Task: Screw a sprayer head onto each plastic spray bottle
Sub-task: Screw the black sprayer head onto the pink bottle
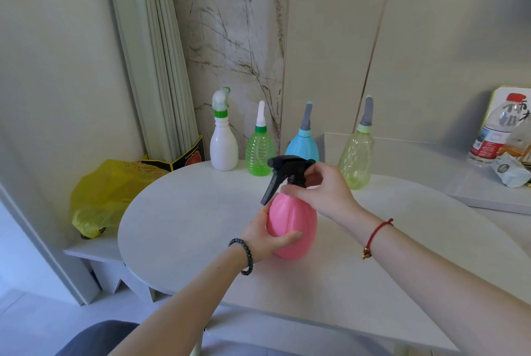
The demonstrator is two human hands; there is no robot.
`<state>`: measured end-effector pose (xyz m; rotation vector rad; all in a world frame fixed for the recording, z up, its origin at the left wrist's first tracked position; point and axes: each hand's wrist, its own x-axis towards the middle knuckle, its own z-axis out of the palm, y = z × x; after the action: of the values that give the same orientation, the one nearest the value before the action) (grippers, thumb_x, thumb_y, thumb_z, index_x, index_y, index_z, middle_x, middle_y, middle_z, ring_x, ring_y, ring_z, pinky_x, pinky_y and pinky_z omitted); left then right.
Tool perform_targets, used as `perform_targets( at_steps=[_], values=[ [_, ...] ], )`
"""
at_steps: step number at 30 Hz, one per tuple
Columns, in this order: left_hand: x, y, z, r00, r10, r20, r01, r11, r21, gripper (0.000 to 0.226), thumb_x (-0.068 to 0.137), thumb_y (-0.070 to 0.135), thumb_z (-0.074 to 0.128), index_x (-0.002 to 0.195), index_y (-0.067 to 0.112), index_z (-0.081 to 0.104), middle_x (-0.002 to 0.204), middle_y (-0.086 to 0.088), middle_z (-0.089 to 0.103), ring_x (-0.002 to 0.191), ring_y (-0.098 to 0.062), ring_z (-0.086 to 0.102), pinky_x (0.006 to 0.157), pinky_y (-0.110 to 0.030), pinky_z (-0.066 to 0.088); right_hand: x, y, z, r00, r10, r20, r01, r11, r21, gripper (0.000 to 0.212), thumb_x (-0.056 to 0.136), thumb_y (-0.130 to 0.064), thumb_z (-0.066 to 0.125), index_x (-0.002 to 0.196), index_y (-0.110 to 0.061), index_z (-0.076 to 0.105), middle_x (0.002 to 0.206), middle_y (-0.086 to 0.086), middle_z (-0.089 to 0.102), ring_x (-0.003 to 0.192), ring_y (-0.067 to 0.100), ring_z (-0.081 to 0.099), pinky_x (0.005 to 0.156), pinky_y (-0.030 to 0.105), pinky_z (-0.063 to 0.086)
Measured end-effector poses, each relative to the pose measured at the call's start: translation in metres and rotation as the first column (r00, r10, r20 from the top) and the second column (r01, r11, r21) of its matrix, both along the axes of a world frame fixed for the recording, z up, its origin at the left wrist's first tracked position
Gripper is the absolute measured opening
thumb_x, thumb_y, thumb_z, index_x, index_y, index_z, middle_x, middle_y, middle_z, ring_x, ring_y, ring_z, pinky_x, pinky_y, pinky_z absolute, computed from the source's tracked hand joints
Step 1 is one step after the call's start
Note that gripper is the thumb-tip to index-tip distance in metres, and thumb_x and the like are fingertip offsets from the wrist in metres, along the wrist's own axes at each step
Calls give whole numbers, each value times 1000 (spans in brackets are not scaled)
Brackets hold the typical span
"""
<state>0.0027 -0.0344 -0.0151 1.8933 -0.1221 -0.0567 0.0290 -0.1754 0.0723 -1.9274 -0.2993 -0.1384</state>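
A pink spray bottle (296, 220) stands on the round white table (186, 212), near its middle. My left hand (265, 236) grips the bottle's body from the left. A black trigger sprayer head (283, 173) sits on the bottle's neck, its trigger pointing down to the left. My right hand (327, 192) holds the head's collar at the neck, fingers curled round it. Along the table's far edge stand a white bottle (224, 149), a green bottle (260, 154), a blue bottle (302, 147) and a pale yellow-green bottle (356, 157), each with a head on top.
A yellow plastic bag (106, 194) lies on a low shelf to the left, beside a black and yellow box (184, 159). At the right, a grey ledge (431, 166) carries a water bottle (495, 131) and a crumpled wrapper (510, 173). Folded curtain hangs behind on the left.
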Motion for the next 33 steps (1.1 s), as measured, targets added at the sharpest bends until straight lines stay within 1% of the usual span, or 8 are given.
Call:
perform_targets(
  at_steps=[3, 7, 11, 16, 24, 29, 31, 33],
  values=[
    [0, -1, 1, 1000, -15, 11, 15, 1000, 0, 84, 57, 49, 70, 123, 47, 18, 121, 11, 46, 112, -12, 49, 92, -28, 45, -1, 2, 0, 1000, -5, 16, 6, 999, -36, 38, 56, -32, 84, 82, -17, 59, 78, -8, 62, 73, 6, 58, 54, 10, 41],
    [0, 0, 1, 1000, -22, 19, 22, 1000, -2, 85, 55, 51, 71, 124, 47, 22, 122, 12, 48, 112, -10, 50, 93, -30, 45, 1, -8, 10, 989, 50, -140, -65, 992, -105, 79, 63, -52, 72, 127, -19, 41, 121, -5, 48, 105, 15, 52, 78, 24, 41],
    [1, 0, 0, 999, -33, 24, 33, 999, -13, 85, 57, 50, 72, 126, 45, 23, 124, 11, 48, 113, -10, 50, 95, -32, 45, 0, -20, 45, 961, 252, 110, -221, 946, -237, 66, 80, -33, 65, 136, -35, 30, 134, -10, 44, 118, 8, 44, 97, 26, 35],
    [1, -1, 1, 999, -38, 18, 39, 999, -23, 88, 50, 56, 71, 123, 48, 24, 120, 12, 50, 110, -10, 51, 92, -32, 47, 8, -9, 81, 919, 378, 114, -204, 701, -683, 18, 78, -11, 65, 95, -14, 66, 83, -3, 67, 70, 3, 58, 63, 10, 41],
    [3, -1, 0, 999, -42, 17, 43, 998, -37, 77, 56, 47, 73, 115, 53, 24, 113, 20, 49, 102, 4, 50, 76, -14, 46, 3, -2, 83, 973, 214, -90, -226, 774, -592, 30, 88, -25, 53, 112, -19, 37, 78, 14, 65, 47, 19, 65, 46, 26, 53],
    [2, -1, 1, 999, -52, 10, 52, 998, -44, 73, 58, 44, 73, 112, 56, 24, 113, 19, 49, 101, 3, 51, 70, -10, 48, 11, -5, 103, 879, 463, 113, -102, 413, -905, 52, 90, -3, 43, 135, -28, 36, 136, 4, 44, 118, 26, 46, 88, 34, 42],
    [2, -1, 1, 999, -51, 11, 52, 998, -46, 77, 56, 46, 73, 115, 53, 23, 114, 16, 50, 103, 1, 51, 74, -14, 47, 12, -4, 106, 826, 560, 63, -81, 228, -970, 39, 87, -6, 51, 122, -23, 53, 130, 1, 51, 121, 22, 46, 97, 39, 40],
    [3, -1, 1, 999, -50, 15, 51, 998, -42, 82, 53, 51, 73, 118, 51, 23, 118, 12, 50, 107, -5, 52, 82, -21, 48, 10, -1, 108, 803, 593, 55, -76, 194, -978, 19, 87, -13, 54, 102, -17, 65, 112, 3, 63, 109, 23, 54, 91, 43, 44]
  ],
)
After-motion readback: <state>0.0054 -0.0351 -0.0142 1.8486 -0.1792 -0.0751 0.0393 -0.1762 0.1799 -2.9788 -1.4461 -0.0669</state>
